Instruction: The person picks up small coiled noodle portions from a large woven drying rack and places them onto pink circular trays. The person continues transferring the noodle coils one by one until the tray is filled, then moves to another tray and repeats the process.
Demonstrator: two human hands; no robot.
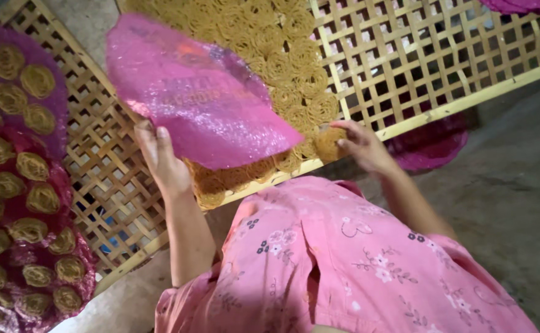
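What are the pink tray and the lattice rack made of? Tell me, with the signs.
Pink tray: probably woven plastic; glossy, dimpled, slightly see-through, held by the left hand.
Lattice rack: looks like bamboo or wood; pale matte crossing strips in a thicker frame.

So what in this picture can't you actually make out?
- Head view: the noodle coils under the pink round mat; the mat that the left hand lifts covers them.
- The right hand fingertips, blurred at the lattice rack edge.
- The second pink mat, mostly hidden below the rack frame.
- The trays of coils, cut off by the left edge.
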